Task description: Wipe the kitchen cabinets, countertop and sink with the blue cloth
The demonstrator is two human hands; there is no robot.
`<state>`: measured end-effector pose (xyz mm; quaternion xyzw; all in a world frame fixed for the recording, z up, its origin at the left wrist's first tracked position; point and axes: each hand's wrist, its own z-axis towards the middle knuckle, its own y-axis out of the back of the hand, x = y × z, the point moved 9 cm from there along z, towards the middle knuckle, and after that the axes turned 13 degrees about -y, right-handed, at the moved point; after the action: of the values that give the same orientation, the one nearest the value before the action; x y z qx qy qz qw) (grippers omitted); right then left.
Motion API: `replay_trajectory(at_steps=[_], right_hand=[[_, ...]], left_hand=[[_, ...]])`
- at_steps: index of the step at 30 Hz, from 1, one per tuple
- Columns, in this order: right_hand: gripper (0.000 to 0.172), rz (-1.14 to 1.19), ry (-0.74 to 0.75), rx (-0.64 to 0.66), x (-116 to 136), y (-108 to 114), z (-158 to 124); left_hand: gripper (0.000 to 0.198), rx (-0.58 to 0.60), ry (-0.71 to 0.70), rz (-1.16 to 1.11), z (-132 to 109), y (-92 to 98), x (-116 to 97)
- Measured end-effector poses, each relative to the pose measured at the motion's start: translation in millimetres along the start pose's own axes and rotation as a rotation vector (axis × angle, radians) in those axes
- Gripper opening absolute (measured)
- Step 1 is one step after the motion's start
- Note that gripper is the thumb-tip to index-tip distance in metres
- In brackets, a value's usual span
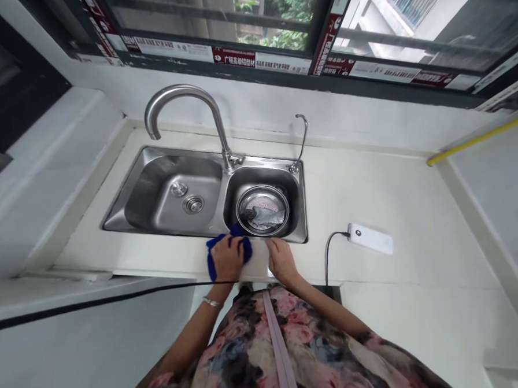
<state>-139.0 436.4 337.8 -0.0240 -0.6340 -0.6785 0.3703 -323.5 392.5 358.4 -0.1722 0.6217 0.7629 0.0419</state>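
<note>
My left hand (227,258) is closed over a bunched dark blue cloth (247,250) and presses it on the counter's front strip, just before the sinks. Beside it, my right hand (282,261) rests at the counter's front edge with its fingers bent over it. Its fingertips lie close to the rim of the right sink, and a small whitish patch shows under the palm. In the right sink basin (298,206) sits a round metal strainer basket (241,209) with a crumpled grey, shiny piece (269,216) in it.
A left sink basin (155,193) holds a drain and a loose strainer plug (179,189). A tall curved faucet (184,91) and a thin spout (304,133) rise behind. On the right lies a white power bank (372,238) with a cable (327,254). A black cord (117,297) crosses left.
</note>
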Motion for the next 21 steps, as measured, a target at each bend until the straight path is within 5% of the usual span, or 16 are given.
replay_trajectory(at_steps=[3,7,10,16,21], right_hand=[[0.053,0.025,-0.028,-0.008,-2.5,-2.0,0.5],[0.06,0.098,-0.012,-0.082,-4.3,7.0,0.3],[0.073,0.135,0.048,-0.1,-1.5,18.2,-0.6],[0.075,0.088,0.178,0.11,17.6,6.3,-5.1],[0.07,0.249,0.139,0.16,20.8,-14.7,8.3]], left_hand=[[0.031,0.013,-0.167,-0.095,7.8,-18.2,-52.5],[0.04,-0.011,-0.283,-0.187,8.2,-17.4,-68.0],[0.048,0.005,-0.358,-0.238,5.3,-10.3,-57.3],[0.042,0.116,-0.389,-0.248,9.0,-2.1,-25.8],[0.03,0.099,-0.221,-0.205,13.8,16.2,39.5]])
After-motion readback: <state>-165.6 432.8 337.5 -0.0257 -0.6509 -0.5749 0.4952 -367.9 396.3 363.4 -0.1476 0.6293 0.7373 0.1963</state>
